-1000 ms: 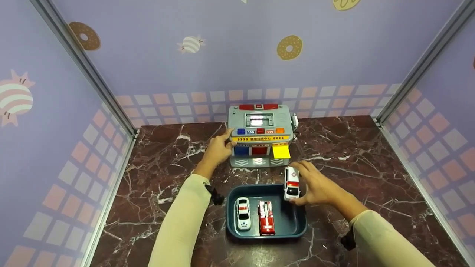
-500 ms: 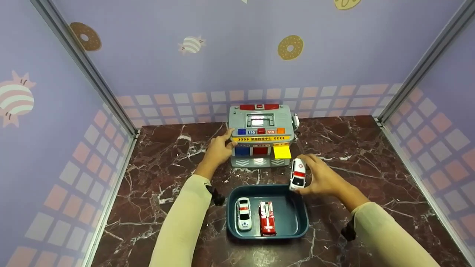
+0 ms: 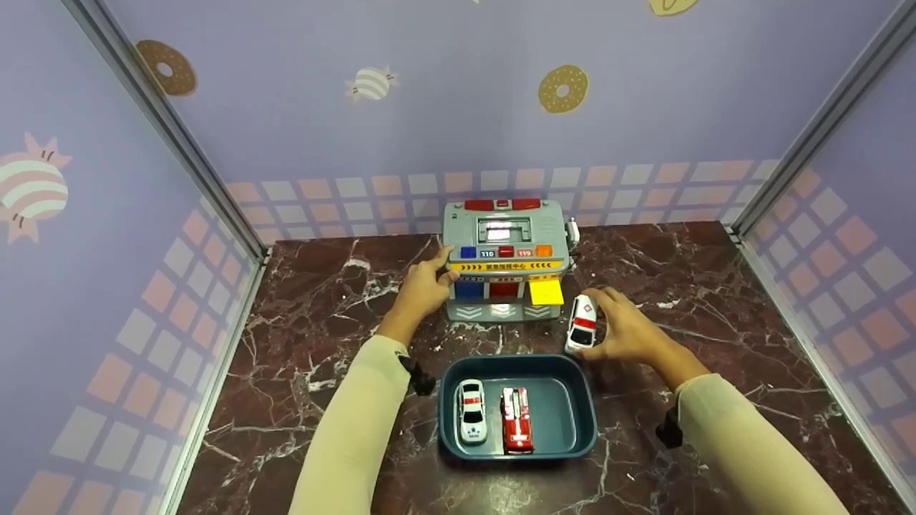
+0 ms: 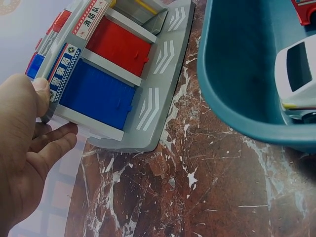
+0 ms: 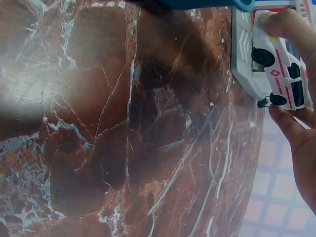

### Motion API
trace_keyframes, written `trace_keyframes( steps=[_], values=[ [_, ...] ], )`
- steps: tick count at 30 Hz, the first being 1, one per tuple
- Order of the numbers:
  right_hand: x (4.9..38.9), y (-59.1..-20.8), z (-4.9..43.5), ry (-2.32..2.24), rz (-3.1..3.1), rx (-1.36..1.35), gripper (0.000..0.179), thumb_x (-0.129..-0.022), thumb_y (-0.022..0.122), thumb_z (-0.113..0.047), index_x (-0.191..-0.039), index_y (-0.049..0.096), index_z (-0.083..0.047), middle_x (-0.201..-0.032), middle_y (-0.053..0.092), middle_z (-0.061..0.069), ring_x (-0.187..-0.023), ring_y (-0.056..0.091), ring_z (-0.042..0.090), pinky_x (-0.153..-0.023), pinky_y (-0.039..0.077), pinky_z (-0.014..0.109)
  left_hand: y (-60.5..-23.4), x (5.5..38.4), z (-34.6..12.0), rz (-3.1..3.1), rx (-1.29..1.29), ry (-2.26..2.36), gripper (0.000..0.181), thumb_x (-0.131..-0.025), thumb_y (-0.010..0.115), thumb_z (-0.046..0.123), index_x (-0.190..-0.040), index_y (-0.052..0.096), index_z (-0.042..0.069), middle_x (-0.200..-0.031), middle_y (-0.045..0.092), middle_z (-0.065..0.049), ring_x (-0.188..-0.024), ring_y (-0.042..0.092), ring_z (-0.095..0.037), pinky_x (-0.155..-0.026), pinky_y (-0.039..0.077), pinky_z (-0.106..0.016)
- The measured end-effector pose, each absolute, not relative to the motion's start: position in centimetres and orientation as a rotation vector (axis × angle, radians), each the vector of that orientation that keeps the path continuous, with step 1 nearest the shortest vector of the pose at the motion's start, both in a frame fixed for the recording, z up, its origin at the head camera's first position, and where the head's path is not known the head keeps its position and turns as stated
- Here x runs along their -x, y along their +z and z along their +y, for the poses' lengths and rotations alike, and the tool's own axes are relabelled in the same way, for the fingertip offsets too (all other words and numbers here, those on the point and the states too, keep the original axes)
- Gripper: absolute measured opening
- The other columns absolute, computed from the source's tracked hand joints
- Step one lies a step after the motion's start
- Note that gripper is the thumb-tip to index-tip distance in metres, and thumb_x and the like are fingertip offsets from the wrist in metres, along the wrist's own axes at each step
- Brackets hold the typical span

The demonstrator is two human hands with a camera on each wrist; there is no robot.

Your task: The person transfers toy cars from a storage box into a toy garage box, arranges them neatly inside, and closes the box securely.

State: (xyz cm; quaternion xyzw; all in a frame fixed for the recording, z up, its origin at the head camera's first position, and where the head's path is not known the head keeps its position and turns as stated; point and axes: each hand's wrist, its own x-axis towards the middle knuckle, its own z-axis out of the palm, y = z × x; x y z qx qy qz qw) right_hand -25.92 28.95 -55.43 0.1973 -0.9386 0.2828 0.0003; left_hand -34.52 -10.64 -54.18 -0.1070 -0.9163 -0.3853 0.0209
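My right hand (image 3: 625, 330) holds a white toy ambulance (image 3: 583, 325) with a red stripe, thumb at one end and fingers at the other. It is above the tabletop, between the tray and the right front of a grey toy emergency station (image 3: 504, 311). In the right wrist view the ambulance (image 5: 281, 69) shows its side and black wheels. My left hand (image 3: 422, 287) grips the station's left roof edge, thumb in front. Below the roof, the blue door (image 4: 98, 94) and red door (image 4: 118, 47) are down; the yellow door (image 3: 546, 292) is raised.
A dark teal tray (image 3: 588, 429) stands in front of the station. It holds a white toy police car (image 3: 471, 413) and a red toy fire truck (image 3: 517, 420). The marbled brown tabletop (image 3: 336, 336) is bounded by patterned walls (image 3: 458, 129) at the back and both sides.
My right hand has lifted the ambulance away from the tray's back right corner, up and to the right, toward the station's front. My left hand has stayed on the station.
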Motion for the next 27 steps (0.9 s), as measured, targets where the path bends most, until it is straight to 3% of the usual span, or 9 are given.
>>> trace_keyframes(
  steps=[10, 15, 21, 27],
  values=[
    [27.1, -56.5, 28.6, 0.860, -2.977, -0.601, 0.113, -0.065, 0.105, -0.036, -0.156, 0.051, 0.003, -0.144, 0.059, 0.029, -0.122, 0.063, 0.046, -0.107, 0.055, 0.066, -54.3, 34.5, -10.7, -2.819, 0.342, -1.186, 0.061, -0.109, 0.071, 0.034, -0.165, 0.055, 0.019, -0.162, 0.059, -0.014, -0.146, 0.063, -0.037, -0.126, 0.047, -0.053],
    [27.6, -57.2, 27.9, 0.772, -2.956, -0.689, 0.112, -0.062, 0.105, -0.037, -0.152, 0.053, 0.006, -0.136, 0.061, 0.031, -0.121, 0.062, 0.049, -0.107, 0.055, 0.068, -54.5, 34.5, -10.7, -2.831, 0.340, -1.159, 0.059, -0.110, 0.070, 0.031, -0.166, 0.054, 0.018, -0.162, 0.058, -0.013, -0.146, 0.062, -0.037, -0.126, 0.047, -0.052],
    [28.0, -57.9, 26.9, 0.739, -3.023, -0.689, 0.116, -0.065, 0.104, -0.035, -0.157, 0.048, 0.007, -0.152, 0.051, 0.043, -0.140, 0.052, 0.061, -0.114, 0.049, 0.073, -54.4, 34.5, -10.7, -2.837, 0.324, -1.158, 0.060, -0.110, 0.070, 0.031, -0.166, 0.054, 0.020, -0.159, 0.062, -0.013, -0.139, 0.067, -0.036, -0.123, 0.049, -0.053],
    [28.7, -58.8, 25.9, 0.766, -2.982, -0.748, 0.114, -0.066, 0.104, -0.035, -0.156, 0.049, 0.008, -0.147, 0.055, 0.037, -0.136, 0.055, 0.056, -0.115, 0.050, 0.070, -54.6, 34.4, -10.6, -2.818, 0.327, -1.172, 0.060, -0.108, 0.072, 0.030, -0.165, 0.056, 0.020, -0.161, 0.060, -0.012, -0.144, 0.064, -0.035, -0.125, 0.047, -0.051]
  ],
)
